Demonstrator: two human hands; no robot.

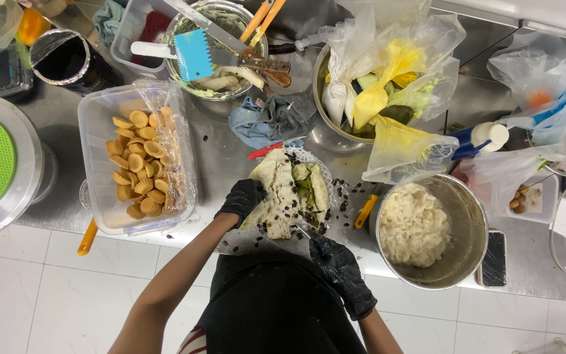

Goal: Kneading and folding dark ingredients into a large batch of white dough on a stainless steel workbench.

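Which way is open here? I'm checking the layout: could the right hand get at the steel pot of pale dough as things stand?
Probably yes. The right hand sits at the counter's front edge, just left of the steel pot, whose top is open. Only a small orange-handled tool lies between them, low on the counter.

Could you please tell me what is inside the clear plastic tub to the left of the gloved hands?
The clear plastic tub holds a loose pile of small, ridged golden pastry cups. Crinkled plastic film lines its right side and blurs the cups beneath; whatever lies under the pile is hidden.

Black-gloved hands [243,198], pale cream dough [281,193], blue scraper [193,54].
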